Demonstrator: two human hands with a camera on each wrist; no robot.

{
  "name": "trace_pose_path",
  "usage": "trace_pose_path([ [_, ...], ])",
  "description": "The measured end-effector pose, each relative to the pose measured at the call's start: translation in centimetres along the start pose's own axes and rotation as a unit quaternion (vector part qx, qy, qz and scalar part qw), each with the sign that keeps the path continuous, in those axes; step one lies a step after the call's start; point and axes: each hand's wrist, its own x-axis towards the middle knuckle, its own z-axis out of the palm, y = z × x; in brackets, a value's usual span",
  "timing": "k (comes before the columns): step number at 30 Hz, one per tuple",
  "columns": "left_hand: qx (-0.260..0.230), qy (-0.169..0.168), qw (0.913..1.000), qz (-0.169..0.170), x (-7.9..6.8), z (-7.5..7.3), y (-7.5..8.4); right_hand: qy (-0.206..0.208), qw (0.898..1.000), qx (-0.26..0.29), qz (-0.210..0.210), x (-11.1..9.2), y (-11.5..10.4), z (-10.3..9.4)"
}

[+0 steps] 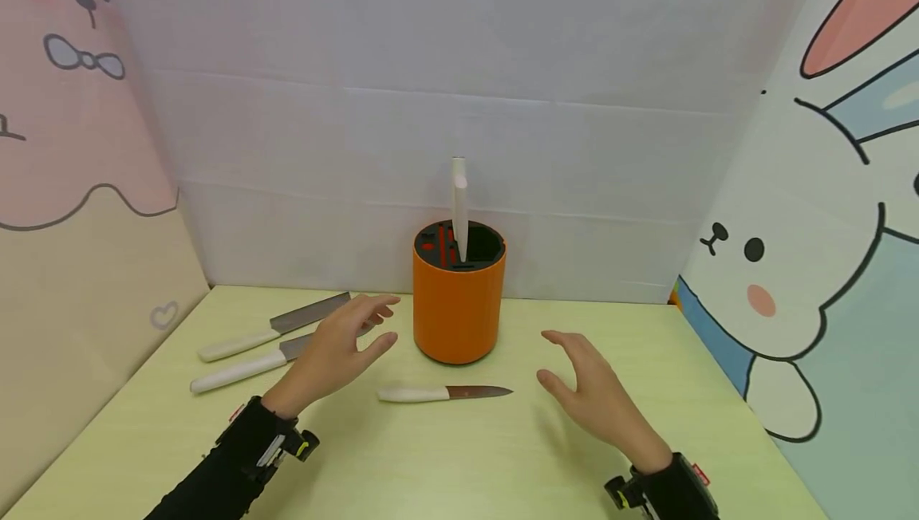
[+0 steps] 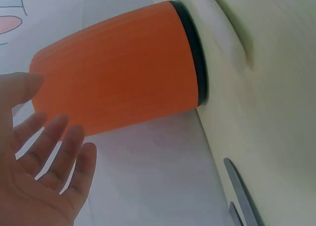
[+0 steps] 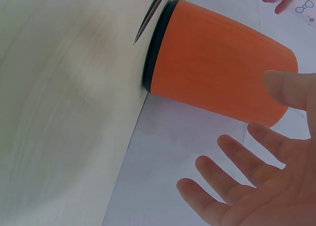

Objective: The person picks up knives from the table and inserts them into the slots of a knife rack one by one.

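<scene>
An orange knife holder (image 1: 459, 313) with a black slotted top stands upright at the table's back. A white handle (image 1: 460, 205) sticks up out of it; what it belongs to is hidden inside. In front lies a paring knife (image 1: 445, 393), its white handle to the left and blade to the right. My left hand (image 1: 341, 352) hovers left of the holder, fingers spread and holding nothing. It partly covers the nearer of two white-handled kitchen knives (image 1: 240, 371). To the holder's right, my right hand (image 1: 596, 396) is in the air, its fingers relaxed and apart from everything.
The farther kitchen knife (image 1: 301, 315) lies beside the nearer one, at the left of the pale yellow table (image 1: 431, 464). A white sheet (image 1: 287, 137) hangs right behind the table. Cartoon-printed panels (image 1: 775, 281) close off both sides.
</scene>
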Motion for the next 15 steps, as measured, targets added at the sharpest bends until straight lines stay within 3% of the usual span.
trace_pose_path([
  [6,0.017,-0.003,0.9998,-0.004,-1.4,0.9,-0.6,-0.013,1.000,-0.005,0.013,-0.2,0.2,0.4],
  [15,0.057,-0.005,0.9983,0.014,-2.2,1.7,-1.1,-0.009,1.000,-0.005,0.008,-0.2,0.2,0.7],
])
